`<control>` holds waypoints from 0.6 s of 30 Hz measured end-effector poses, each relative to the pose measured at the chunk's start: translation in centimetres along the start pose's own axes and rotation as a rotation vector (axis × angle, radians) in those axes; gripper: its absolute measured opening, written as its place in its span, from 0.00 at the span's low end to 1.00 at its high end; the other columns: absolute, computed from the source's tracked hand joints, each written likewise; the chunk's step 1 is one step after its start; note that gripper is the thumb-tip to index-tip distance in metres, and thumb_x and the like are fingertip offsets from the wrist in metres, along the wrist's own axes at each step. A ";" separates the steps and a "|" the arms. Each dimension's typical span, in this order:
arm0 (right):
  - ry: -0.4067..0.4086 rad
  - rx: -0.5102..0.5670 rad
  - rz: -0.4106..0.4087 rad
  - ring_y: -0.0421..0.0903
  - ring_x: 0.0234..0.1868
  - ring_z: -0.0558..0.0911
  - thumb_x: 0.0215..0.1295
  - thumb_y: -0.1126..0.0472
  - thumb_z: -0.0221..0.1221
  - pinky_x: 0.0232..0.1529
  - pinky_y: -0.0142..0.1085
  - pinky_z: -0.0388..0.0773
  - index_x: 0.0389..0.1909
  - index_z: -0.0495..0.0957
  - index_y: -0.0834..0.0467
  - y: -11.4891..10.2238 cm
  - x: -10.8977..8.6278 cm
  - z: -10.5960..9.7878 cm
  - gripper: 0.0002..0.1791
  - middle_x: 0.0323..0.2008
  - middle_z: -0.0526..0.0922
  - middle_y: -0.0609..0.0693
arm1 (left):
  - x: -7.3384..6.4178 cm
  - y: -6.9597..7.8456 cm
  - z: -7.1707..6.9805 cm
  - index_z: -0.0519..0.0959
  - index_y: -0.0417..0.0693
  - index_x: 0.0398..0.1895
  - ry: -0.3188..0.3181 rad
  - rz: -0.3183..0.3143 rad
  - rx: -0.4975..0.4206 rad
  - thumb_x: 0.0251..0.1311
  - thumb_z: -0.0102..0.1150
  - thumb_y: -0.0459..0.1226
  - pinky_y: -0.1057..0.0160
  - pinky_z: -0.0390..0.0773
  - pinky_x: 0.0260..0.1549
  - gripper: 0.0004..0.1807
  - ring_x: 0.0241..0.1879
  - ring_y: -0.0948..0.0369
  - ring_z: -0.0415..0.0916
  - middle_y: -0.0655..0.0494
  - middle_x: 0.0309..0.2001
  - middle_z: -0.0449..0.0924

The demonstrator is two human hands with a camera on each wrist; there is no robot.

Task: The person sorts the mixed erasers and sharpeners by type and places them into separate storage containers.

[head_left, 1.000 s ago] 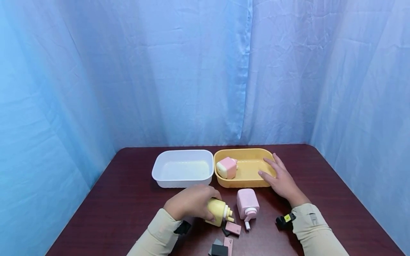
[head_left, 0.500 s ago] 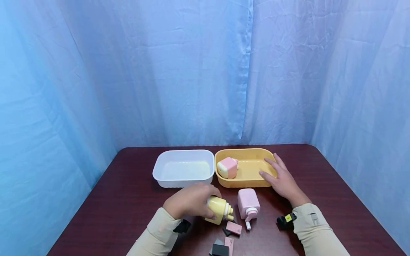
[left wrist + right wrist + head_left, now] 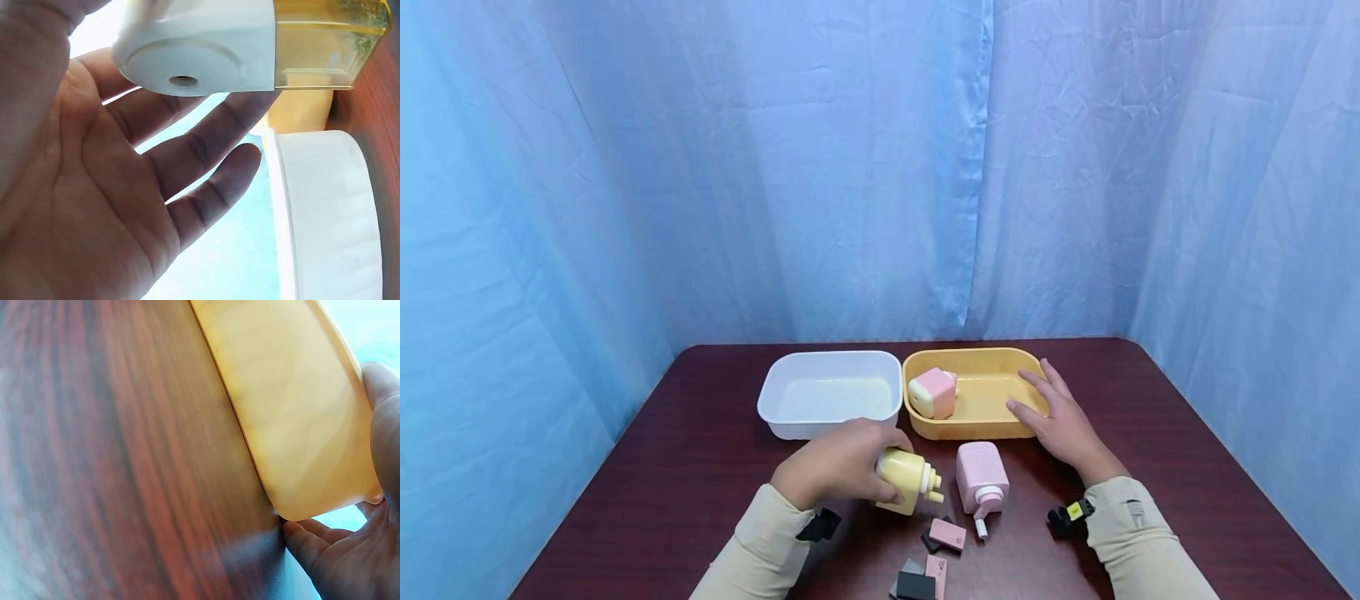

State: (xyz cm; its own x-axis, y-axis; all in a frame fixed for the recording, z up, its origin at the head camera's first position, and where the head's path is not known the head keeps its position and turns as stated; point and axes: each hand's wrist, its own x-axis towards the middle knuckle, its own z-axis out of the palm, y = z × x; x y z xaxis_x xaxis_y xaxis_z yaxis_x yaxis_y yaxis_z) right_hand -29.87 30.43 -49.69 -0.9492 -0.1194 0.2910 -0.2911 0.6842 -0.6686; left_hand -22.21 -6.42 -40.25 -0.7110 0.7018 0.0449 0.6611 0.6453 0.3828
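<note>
The fingers and thumb of the left hand grip a yellow pencil sharpener between them, in front of the white tray; whether its underside touches the tabletop I cannot tell. Its long axis runs from left to right with a slight slant, and the crank points rightward, away from the palm. The opposite end, a white face with a small round pencil hole, is turned towards the palm. In the left wrist view the translucent yellow bin, with dark flecks in it, lies on the side towards the tabletop.

The right hand is at the right end of the yellow tray, its fingers spread and loosely extended, the thumb reaching over the rim and a fingertip against the outside near the base.

Just right of the yellow sharpener, a pink sharpener stands on the table, crank towards the person. Nearer the person lie small eraser-like blocks, pink, black and grey, some overlapping. A pink-and-cream sharpener rests in the left end of the yellow tray, cream end facing left and towards the person. The two trays sit side by side before a blue curtain.
</note>
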 end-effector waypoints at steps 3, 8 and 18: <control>0.000 0.001 0.001 0.71 0.80 0.50 0.72 0.44 0.63 0.72 0.71 0.54 0.76 0.66 0.59 0.0 0.0 0.0 0.39 0.83 0.42 0.63 | -0.1 -0.1 -0.1 0.85 0.58 0.45 0.017 0.005 0.006 0.46 0.81 0.43 0.71 0.76 0.37 0.21 0.34 0.71 0.75 0.73 0.36 0.80; -0.001 -0.002 0.004 0.71 0.80 0.50 0.72 0.44 0.63 0.72 0.71 0.54 0.76 0.66 0.59 -0.1 -0.1 0.0 0.39 0.83 0.42 0.63 | -0.1 -0.1 -0.3 0.85 0.58 0.45 0.059 0.010 0.032 0.46 0.81 0.44 0.70 0.77 0.38 0.21 0.35 0.70 0.75 0.73 0.37 0.81; -0.009 -0.007 0.013 0.71 0.80 0.49 0.72 0.43 0.62 0.71 0.72 0.54 0.77 0.65 0.59 -0.2 -0.1 0.0 0.40 0.84 0.42 0.62 | -0.2 0.2 -0.7 0.85 0.59 0.48 0.181 0.005 0.052 0.46 0.80 0.46 0.68 0.77 0.37 0.23 0.35 0.69 0.74 0.71 0.38 0.81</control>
State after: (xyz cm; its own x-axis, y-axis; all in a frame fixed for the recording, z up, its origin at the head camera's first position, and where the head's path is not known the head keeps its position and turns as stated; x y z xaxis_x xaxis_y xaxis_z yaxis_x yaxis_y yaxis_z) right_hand -29.72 30.36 -49.57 -0.9539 -0.1170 0.2766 -0.2782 0.6906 -0.6675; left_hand -22.13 -6.63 -39.58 -0.7361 0.6423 0.2137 0.6729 0.6600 0.3341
